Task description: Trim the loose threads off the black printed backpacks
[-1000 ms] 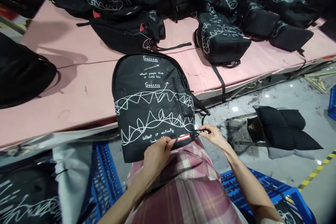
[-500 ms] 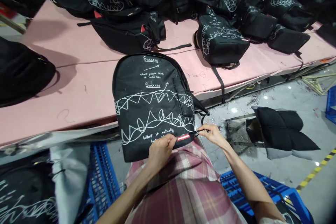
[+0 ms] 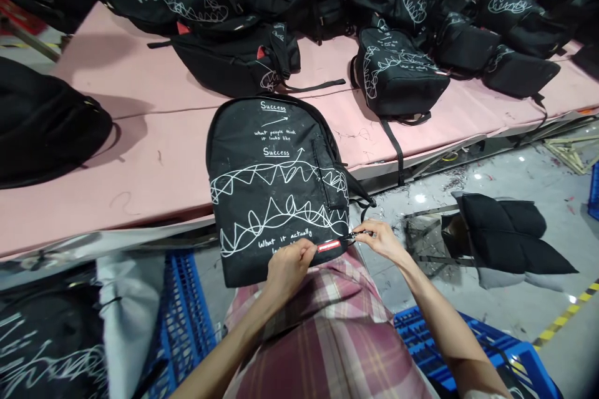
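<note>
A black backpack [image 3: 274,181] with white scribbles and the word "Success" lies flat, half on the pink table [image 3: 140,156] and half over my lap. My left hand [image 3: 287,267] is closed on the backpack's bottom edge, just left of a small red label [image 3: 328,245]. My right hand [image 3: 381,240] pinches a thin dark zipper pull [image 3: 354,235] at the bag's lower right corner.
Several more black printed backpacks [image 3: 397,68] are piled along the table's far side, and another [image 3: 42,124] lies at the left. Blue plastic crates [image 3: 187,318] stand by my legs. A black padded cushion [image 3: 505,230] lies on the grey floor at right.
My left hand has slid slightly right along the bag's bottom edge, toward the red label. The right hand holds the same spot.
</note>
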The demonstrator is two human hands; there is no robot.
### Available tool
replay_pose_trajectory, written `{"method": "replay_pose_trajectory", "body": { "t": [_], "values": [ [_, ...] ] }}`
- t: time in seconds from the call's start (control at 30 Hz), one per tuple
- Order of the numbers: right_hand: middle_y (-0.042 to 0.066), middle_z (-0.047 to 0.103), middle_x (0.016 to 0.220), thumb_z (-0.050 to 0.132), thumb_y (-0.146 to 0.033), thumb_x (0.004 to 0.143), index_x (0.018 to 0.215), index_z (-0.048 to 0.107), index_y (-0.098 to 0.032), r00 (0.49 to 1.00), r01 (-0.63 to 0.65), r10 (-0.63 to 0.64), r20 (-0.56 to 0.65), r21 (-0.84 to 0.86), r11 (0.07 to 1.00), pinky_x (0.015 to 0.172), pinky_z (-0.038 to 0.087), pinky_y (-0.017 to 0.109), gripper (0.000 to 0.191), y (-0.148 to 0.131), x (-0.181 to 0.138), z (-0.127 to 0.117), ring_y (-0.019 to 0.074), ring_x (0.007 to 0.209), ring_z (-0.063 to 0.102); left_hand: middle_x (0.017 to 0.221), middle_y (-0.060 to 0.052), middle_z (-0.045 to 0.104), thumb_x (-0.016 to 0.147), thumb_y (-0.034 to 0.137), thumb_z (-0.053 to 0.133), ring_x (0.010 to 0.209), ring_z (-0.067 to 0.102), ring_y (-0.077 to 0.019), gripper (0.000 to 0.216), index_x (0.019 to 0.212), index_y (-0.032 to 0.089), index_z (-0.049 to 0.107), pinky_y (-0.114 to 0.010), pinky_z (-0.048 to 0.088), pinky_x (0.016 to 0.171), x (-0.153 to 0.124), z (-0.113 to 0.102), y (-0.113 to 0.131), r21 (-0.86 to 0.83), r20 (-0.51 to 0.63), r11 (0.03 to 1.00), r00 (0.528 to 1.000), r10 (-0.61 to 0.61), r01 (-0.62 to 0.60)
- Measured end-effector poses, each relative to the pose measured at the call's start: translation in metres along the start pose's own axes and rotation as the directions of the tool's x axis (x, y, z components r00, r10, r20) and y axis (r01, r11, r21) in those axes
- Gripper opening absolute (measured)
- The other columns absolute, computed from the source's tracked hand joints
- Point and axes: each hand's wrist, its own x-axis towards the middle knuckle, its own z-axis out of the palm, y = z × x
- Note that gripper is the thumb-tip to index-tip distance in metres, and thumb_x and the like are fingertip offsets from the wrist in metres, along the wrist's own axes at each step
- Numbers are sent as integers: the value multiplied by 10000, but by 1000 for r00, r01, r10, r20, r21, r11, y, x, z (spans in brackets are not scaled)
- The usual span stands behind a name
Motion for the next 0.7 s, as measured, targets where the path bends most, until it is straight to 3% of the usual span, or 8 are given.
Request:
{"method": "replay_pose_trajectory", "body": {
  "t": [0.37, 0.7],
  "values": [
    [0, 698, 830, 580, -307, 811, 844, 703, -241, 996, 89, -90, -5, -24, 996, 720, 423, 273, 143, -7, 4, 7, 158, 772, 594, 653, 6, 626, 852, 307, 369, 633, 556, -148, 283, 720, 221, 605, -228, 307, 593, 2, -1, 0, 27, 27, 999, 999, -26, 25],
    [11, 698, 851, 547, -335, 830, 859, 700, -243, 992, 112, -100, 75, -183, 977, 726, 416, 270, 181, -28, 13, 11, 172, 799, 605, 687, -1, 652, 846, 331, 377, 659, 576, -160, 281, 769, 226, 626, -241, 293, 583, 3, 1, -4, 11, 25, 1000, 1000, -14, 14]
  ]
}}
